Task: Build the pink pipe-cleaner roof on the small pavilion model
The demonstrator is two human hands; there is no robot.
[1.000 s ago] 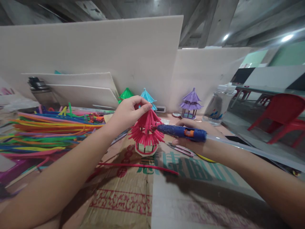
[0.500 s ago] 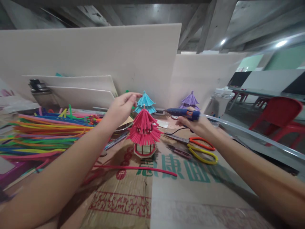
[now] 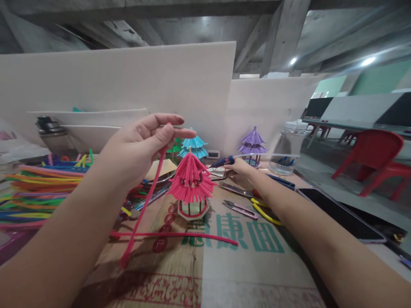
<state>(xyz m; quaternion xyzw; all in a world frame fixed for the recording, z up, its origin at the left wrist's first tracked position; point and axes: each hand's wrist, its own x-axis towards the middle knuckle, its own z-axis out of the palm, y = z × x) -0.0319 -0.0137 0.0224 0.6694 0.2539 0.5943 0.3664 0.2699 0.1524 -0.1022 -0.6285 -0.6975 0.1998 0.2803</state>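
Note:
Between the thumb and fingers of my left hand (image 3: 138,147) hangs a long pink-red pipe cleaner (image 3: 147,204), its lower end near the cardboard. My right hand (image 3: 241,166) is closed around a blue hot glue gun (image 3: 222,162), low over the back of the work surface; its fingers are partly hidden. In front of me, between my arms, stands a small pavilion (image 3: 192,182) with two tiers of pink pipe-cleaner roof over an eight-sided base. Another pink-red pipe cleaner (image 3: 192,235) lies across the cardboard before it.
Behind stand a blue pavilion (image 3: 194,149), a purple one (image 3: 253,139) and part of a green one (image 3: 175,147). Colourful pipe cleaners (image 3: 41,188) are heaped left. Scissors (image 3: 265,212), thread snips (image 3: 240,209), a clear jar (image 3: 287,149) and a phone (image 3: 340,214) lie or stand right.
My left hand has come nearer from beside the pavilion tops, with a pink-red pipe cleaner now hanging from it. My right hand has lowered the glue gun toward the back of the table.

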